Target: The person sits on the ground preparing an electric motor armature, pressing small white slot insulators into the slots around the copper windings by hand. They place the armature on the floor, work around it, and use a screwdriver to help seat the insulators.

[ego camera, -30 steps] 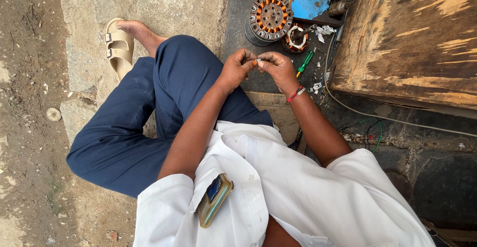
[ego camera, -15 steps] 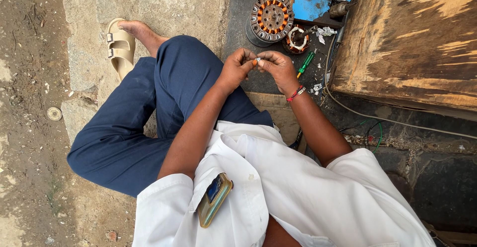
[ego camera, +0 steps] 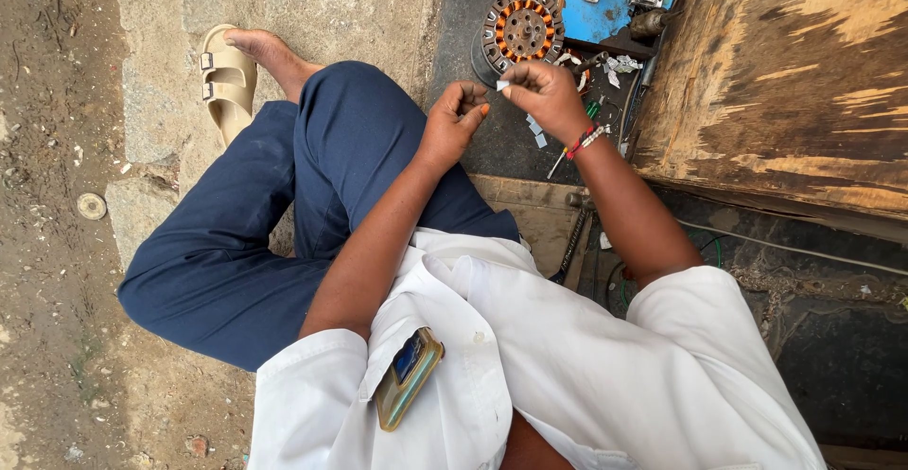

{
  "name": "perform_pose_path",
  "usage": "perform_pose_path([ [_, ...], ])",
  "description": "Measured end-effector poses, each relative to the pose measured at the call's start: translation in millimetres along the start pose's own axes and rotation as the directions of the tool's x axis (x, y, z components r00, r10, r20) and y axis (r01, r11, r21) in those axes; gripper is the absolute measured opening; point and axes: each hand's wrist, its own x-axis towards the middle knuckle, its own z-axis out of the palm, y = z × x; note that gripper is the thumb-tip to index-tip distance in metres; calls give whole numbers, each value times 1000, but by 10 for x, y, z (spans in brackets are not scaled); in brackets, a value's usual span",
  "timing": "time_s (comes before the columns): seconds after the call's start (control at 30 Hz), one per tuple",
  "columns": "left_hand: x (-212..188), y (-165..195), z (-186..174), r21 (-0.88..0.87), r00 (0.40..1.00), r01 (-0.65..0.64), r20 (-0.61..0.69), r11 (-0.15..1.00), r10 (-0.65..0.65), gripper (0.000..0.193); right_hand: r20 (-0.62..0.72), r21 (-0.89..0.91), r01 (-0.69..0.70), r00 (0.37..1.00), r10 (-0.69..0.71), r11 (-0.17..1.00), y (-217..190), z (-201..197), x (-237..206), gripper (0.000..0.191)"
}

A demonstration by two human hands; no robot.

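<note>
While the left hand [ego camera: 456, 118] curls loosely, holding nothing visible, the right hand [ego camera: 541, 92] pinches a small white paper strip [ego camera: 502, 84] between thumb and forefinger, a copper-wound motor stator [ego camera: 521, 31] at twelve o'clock.

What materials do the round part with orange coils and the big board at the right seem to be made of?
Round part: apparently dull grey metal, wound with shiny orange wire, probably copper. Board: wood, rough and unfinished, with visible grain and dark stains.
</note>
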Motion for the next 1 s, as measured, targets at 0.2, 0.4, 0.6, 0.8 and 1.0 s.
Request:
perform_pose_path([
  [0.2, 32, 24, -20, -79, 988, 150, -30, 986, -153, 21, 164, -542, 361, 931, -325, 759, -220, -316, 459, 16],
  [0.4, 60, 18, 4, -119, 983, 171, -44, 978, -178, 20, 383, -693, 551, 828, -410, 465, -269, -394, 694, 10],
  [0.6, 75, 0, 4, -134, 981, 183, -33, 974, -189, 19, 404, -724, 569, 808, -429, 390, -240, -376, 757, 15],
  [0.8, 85, -4, 4, -128, 980, 191, -25, 973, -196, 19, 411, -736, 544, 832, -372, 403, -269, -355, 785, 9],
  [1.0, 82, -13, -12, -113, 979, 202, -7, 973, -204, 20, 449, -751, 554, 827, -339, 359, -299, -319, 819, 13],
])
